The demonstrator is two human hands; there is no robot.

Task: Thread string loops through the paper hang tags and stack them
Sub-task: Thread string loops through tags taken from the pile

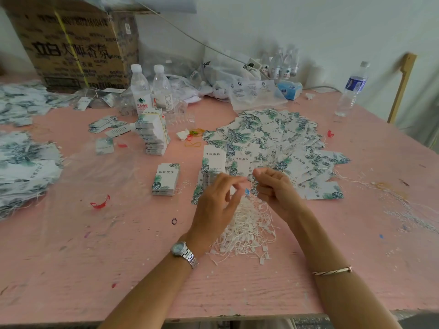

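While both hands sit above the string loops pile (247, 230), R hand (273, 188) is curled round a few strands hanging to it. L hand (217, 198) fingertips meet R's, can't tell if pinching. Tag stack (213, 161) just behind the hands, loose tags heap (273, 134) beyond.

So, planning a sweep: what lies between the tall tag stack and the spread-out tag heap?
In the head view, a crumpled white scrap and loose rubber bands lie there.
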